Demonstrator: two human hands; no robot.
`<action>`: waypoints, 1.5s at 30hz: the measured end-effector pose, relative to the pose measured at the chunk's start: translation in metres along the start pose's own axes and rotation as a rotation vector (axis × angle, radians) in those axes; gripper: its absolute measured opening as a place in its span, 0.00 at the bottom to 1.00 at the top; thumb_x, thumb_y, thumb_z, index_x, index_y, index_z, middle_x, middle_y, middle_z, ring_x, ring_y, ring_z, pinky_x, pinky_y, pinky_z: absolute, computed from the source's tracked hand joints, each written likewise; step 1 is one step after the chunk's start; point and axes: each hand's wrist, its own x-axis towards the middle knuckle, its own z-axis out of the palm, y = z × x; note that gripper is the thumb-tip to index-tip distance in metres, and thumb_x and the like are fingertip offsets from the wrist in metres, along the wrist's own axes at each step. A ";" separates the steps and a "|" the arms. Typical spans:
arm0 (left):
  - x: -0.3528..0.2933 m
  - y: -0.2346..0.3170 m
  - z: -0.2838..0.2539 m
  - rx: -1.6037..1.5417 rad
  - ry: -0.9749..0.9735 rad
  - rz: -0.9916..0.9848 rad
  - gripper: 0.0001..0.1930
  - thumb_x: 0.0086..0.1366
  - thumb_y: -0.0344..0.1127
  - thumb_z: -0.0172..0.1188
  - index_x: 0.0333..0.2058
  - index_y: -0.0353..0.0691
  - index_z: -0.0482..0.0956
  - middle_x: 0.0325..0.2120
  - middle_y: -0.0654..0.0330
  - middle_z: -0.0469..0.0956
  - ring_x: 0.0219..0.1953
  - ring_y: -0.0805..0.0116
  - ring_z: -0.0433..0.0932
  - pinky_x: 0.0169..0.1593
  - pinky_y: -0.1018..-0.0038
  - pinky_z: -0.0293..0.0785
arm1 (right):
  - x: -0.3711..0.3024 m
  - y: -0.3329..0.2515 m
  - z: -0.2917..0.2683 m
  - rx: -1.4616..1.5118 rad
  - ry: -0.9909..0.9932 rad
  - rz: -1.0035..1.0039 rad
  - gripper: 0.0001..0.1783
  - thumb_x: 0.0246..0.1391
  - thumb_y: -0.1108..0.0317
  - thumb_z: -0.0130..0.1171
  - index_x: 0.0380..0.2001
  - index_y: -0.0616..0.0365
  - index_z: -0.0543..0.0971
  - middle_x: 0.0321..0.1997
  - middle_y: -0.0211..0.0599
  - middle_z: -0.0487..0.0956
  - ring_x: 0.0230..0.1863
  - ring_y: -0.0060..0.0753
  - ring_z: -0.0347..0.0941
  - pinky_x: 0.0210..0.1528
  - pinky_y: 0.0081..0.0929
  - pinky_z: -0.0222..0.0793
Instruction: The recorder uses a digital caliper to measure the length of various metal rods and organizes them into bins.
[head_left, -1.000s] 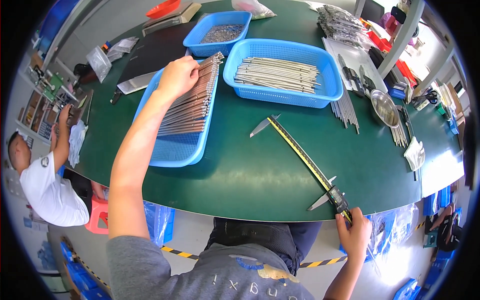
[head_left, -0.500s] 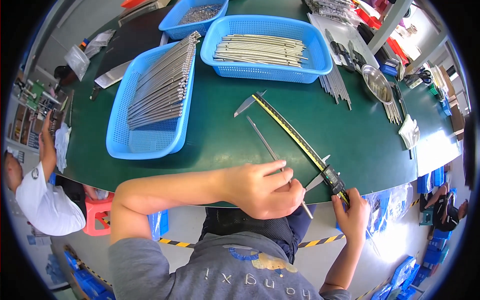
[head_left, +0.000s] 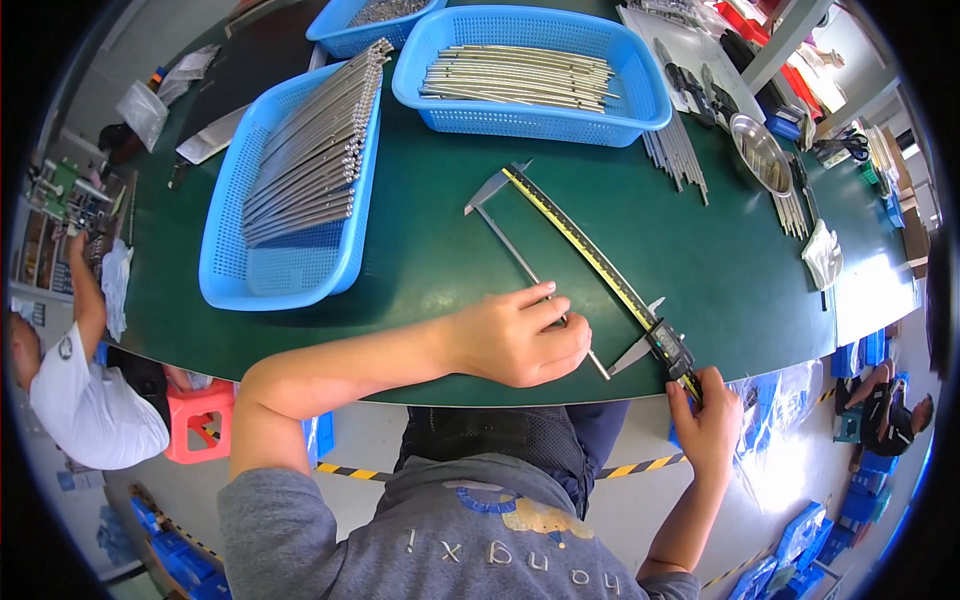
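Observation:
My left hand (head_left: 525, 340) is closed round a thin metal rod (head_left: 511, 249), which slants over the near part of the green table. In my right hand (head_left: 708, 425), at the table's front edge, is the slider end of a digital caliper (head_left: 590, 258) with a yellow scale and a small display. The caliper's jaws stand wide apart. The rod's far end meets the tip of the far jaw (head_left: 487, 192), and its near end lies close by the sliding jaw's tip (head_left: 628, 358); whether it touches there I cannot tell. Fingers hide the rod's middle.
A blue basket (head_left: 285, 278) at the left holds many metal rods. Another blue basket (head_left: 530, 118) behind holds lighter rods; a smaller one (head_left: 372, 38) stands beyond. At right lie a metal bowl (head_left: 752, 160) and loose rods (head_left: 676, 158). A person (head_left: 95, 405) works at far left.
My left hand has moved slightly away from me with the rod. The rod's far end has come up to the far jaw, and its near end beside the sliding jaw.

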 end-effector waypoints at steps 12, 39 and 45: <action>0.000 0.000 -0.004 -0.048 -0.180 -0.082 0.08 0.51 0.32 0.62 0.33 0.43 0.81 0.33 0.65 0.77 0.37 0.68 0.79 0.45 0.68 0.79 | -0.002 -0.008 -0.008 0.063 -0.047 0.022 0.15 0.47 0.61 0.66 0.28 0.60 0.72 0.15 0.40 0.69 0.14 0.39 0.65 0.19 0.32 0.59; 0.008 -0.009 -0.002 -0.187 -0.240 -0.162 0.09 0.49 0.30 0.63 0.32 0.40 0.81 0.32 0.62 0.78 0.38 0.66 0.79 0.42 0.68 0.80 | -0.017 -0.004 0.000 0.026 -0.070 0.024 0.17 0.52 0.54 0.63 0.29 0.58 0.72 0.19 0.40 0.74 0.20 0.46 0.73 0.22 0.38 0.65; 0.011 -0.014 -0.004 -0.287 -0.299 -0.260 0.17 0.46 0.30 0.65 0.39 0.38 0.81 0.38 0.57 0.78 0.44 0.58 0.79 0.48 0.63 0.77 | -0.015 -0.005 -0.002 0.051 -0.108 0.053 0.19 0.51 0.52 0.62 0.30 0.58 0.72 0.19 0.41 0.74 0.21 0.48 0.73 0.23 0.40 0.66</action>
